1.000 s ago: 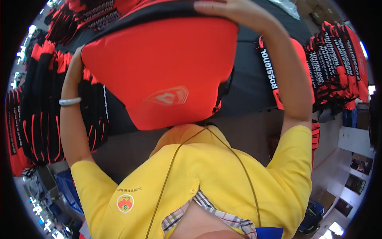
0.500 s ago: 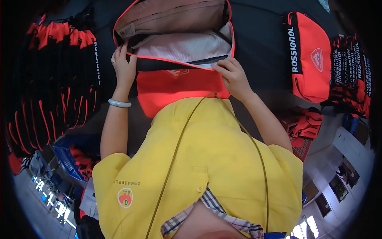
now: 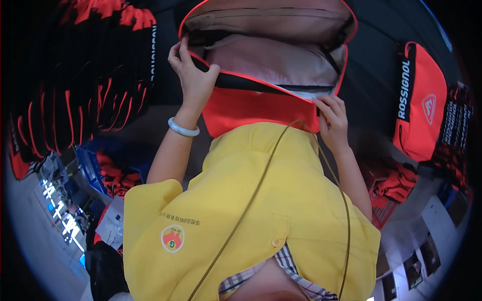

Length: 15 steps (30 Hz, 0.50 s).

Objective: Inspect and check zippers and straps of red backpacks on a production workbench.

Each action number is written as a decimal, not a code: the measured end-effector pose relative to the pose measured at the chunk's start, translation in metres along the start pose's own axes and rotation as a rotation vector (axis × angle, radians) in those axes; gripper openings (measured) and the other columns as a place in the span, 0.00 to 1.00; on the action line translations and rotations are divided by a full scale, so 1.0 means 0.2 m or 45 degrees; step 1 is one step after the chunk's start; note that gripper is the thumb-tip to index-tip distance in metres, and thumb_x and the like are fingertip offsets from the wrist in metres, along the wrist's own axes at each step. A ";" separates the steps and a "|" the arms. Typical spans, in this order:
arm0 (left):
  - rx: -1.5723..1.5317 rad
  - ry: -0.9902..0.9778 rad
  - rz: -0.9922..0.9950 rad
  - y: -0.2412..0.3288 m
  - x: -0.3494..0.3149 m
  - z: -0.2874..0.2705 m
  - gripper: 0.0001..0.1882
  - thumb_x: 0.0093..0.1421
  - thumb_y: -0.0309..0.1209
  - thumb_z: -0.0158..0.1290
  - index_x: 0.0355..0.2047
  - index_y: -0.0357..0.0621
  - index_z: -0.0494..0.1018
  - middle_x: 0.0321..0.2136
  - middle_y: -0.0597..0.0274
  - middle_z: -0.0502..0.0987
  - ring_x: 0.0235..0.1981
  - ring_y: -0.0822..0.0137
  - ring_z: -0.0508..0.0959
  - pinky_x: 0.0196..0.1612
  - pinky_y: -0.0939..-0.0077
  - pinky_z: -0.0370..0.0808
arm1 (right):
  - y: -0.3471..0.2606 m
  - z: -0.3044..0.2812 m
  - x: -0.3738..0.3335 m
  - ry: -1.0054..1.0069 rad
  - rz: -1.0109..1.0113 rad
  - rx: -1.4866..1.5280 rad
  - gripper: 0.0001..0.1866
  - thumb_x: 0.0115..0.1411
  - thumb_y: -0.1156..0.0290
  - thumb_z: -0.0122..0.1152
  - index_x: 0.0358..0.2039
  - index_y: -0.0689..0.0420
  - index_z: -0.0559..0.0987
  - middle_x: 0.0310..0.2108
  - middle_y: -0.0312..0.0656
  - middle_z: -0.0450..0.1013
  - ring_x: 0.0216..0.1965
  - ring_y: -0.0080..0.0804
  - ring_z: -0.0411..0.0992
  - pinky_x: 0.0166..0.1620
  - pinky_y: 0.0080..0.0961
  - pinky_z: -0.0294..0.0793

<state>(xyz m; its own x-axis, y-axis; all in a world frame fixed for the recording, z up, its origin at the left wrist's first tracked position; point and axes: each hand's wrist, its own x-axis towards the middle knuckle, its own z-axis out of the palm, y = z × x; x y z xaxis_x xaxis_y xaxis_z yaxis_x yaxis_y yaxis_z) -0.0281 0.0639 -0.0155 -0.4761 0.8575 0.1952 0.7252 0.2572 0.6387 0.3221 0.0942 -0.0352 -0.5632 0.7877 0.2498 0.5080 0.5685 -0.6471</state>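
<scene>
While left fingers [image 3: 184, 50] spread at the open bag [image 3: 271, 59] and right fingers [image 3: 331, 103] pinch its rim [image 3: 281, 89], red-black bags [image 3: 75, 108] flank it.

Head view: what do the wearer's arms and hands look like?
Short yellow sleeves on both arms, forearms uncovered. Left hand: no glove; smooth, pale bluish-white round bangle at the wrist. Right hand: no glove, nothing visible on its wrist. No cables or markings seen on either arm.

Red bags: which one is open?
The open bag between the left hand and right hand: it gapes, showing pale lining. Others, like the red bag farther right, show only outsides.
</scene>
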 end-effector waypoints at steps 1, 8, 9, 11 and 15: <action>0.021 0.049 0.042 0.02 0.05 -0.02 0.45 0.43 0.26 0.59 0.64 0.43 0.54 0.61 0.37 0.49 0.62 0.39 0.55 0.64 0.58 0.57 | -0.03 -0.02 0.01 0.014 -0.004 0.006 0.19 0.47 0.85 0.57 0.42 0.58 0.80 0.41 0.43 0.73 0.48 0.44 0.69 0.52 0.37 0.68; -0.366 -0.222 0.104 -0.37 0.57 0.07 0.33 0.45 0.30 0.55 0.55 0.41 0.66 0.49 0.41 0.71 0.54 0.44 0.70 0.57 0.63 0.68 | -0.24 -0.15 0.07 -0.076 -0.121 -0.096 0.06 0.48 0.73 0.64 0.28 0.55 0.78 0.31 0.38 0.73 0.35 0.36 0.70 0.43 0.36 0.59; -0.258 -0.244 0.139 -0.29 0.59 0.10 0.33 0.45 0.29 0.53 0.56 0.40 0.65 0.50 0.40 0.71 0.53 0.42 0.71 0.57 0.62 0.68 | -0.24 -0.16 0.07 -0.093 -0.068 -0.144 0.06 0.49 0.72 0.65 0.26 0.55 0.76 0.29 0.38 0.73 0.34 0.36 0.70 0.43 0.35 0.59; -0.509 -0.297 0.176 -0.13 0.56 0.06 0.33 0.45 0.22 0.49 0.57 0.38 0.65 0.49 0.42 0.74 0.54 0.48 0.73 0.57 0.67 0.68 | -0.15 -0.19 0.09 -0.140 0.069 -0.240 0.07 0.51 0.70 0.65 0.25 0.56 0.75 0.28 0.39 0.72 0.32 0.38 0.70 0.40 0.34 0.61; -0.941 -0.615 0.150 0.37 0.38 -0.21 0.35 0.43 0.14 0.41 0.57 0.25 0.63 0.52 0.50 0.72 0.57 0.62 0.69 0.63 0.77 0.59 | -0.19 -0.31 0.35 0.158 0.125 0.067 0.09 0.54 0.69 0.63 0.32 0.60 0.76 0.32 0.43 0.73 0.35 0.41 0.71 0.40 0.33 0.67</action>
<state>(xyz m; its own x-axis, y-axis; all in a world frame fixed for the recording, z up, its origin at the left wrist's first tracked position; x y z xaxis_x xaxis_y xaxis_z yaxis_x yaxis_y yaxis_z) -0.0323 0.1296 0.0775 -0.0356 0.9975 0.0616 0.1704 -0.0547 0.9839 0.3038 0.1423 0.0528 -0.4258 0.8640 0.2686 0.5201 0.4767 -0.7087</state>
